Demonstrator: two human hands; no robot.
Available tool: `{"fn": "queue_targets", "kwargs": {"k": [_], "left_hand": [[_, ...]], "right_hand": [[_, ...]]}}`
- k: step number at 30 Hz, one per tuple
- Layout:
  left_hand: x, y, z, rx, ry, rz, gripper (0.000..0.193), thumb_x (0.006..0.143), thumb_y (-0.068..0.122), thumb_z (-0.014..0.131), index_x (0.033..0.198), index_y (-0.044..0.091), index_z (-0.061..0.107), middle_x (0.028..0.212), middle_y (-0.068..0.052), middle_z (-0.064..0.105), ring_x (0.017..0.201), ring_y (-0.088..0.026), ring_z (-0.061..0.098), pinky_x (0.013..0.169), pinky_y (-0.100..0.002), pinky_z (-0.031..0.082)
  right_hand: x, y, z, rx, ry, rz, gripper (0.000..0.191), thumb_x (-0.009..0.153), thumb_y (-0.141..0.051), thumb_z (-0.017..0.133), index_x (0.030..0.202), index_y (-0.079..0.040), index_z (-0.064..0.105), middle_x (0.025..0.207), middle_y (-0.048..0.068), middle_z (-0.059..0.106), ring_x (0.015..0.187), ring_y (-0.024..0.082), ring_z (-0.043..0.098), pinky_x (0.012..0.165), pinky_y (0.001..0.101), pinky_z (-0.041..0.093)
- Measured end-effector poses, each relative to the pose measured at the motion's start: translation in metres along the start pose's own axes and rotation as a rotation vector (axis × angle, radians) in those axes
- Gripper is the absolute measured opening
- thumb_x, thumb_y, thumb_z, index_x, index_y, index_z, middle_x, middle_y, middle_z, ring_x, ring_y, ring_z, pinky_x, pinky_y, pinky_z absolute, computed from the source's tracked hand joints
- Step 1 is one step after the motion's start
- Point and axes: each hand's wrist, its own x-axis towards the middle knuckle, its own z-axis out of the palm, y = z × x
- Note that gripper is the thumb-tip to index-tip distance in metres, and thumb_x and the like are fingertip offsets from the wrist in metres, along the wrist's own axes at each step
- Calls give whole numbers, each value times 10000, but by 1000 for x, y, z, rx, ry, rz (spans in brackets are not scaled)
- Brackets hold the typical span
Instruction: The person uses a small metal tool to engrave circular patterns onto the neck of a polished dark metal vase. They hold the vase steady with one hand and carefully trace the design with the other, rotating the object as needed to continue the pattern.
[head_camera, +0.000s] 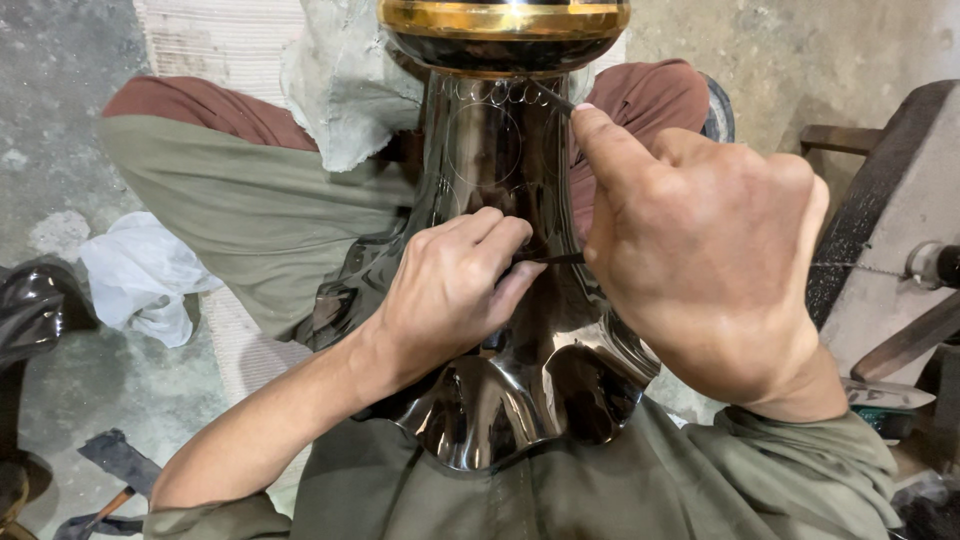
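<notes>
Engraving step, by the look: right hand (715, 265) pinches a thin scriber (553, 97) against the dark vase (495, 150); left hand (455, 290), fingers curled, steadies it on the lap.

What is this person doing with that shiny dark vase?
A person sits with a glossy black metal vase lying across the lap, its ruffled rim toward the body. The right hand holds a thin pointed tool against the neck, where fine scratched circles show. The left hand rests on the vase, steadying it. A white cloth lies on the floor.
</notes>
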Motion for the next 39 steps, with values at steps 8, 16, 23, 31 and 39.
{"fn": "queue_targets", "kwargs": {"k": [8, 16, 23, 31, 39], "left_hand": [[-2, 2, -9, -2, -53, -23, 359, 726, 122, 863, 974, 9, 629, 826, -126, 598, 756, -337, 644, 637, -430, 518], [-2, 4, -13, -20, -57, -65, 312, 748, 98, 857, 953, 7, 639, 836, -125, 620, 756, -332, 655, 637, -413, 528], [-3, 4, -12, -15, -49, -68, 290, 762, 88, 847, 946, 10, 637, 827, -123, 618, 746, -330, 654, 628, -414, 524], [-2, 3, -10, -7, -41, -66, 262, 780, 74, 837, 938, 10, 639, 817, -118, 620, 728, -319, 657, 611, -403, 524], [-2, 3, -11, -10, -33, -66, 265, 776, 69, 838, 944, 7, 641, 820, -120, 626, 729, -321, 661, 610, -399, 528]], "right_hand": [[-1, -2, 3, -63, 46, -5, 258, 903, -117, 719, 1130, -187, 821, 528, 20, 572, 382, 157, 503, 351, 324, 374], [-3, -1, 3, -2, -2, 25, 244, 941, -124, 719, 1157, -179, 818, 537, 20, 571, 379, 166, 504, 351, 337, 377], [-3, -2, 4, 0, 1, 39, 261, 922, -123, 728, 1158, -186, 819, 538, 20, 565, 373, 171, 499, 348, 343, 377], [-4, -1, 6, -10, 2, 36, 286, 906, -113, 730, 1166, -191, 820, 523, 20, 541, 368, 171, 487, 346, 344, 371], [-5, -1, 5, 12, 29, 27, 291, 883, -96, 730, 1150, -170, 819, 525, 32, 534, 376, 183, 485, 349, 349, 365]]}}
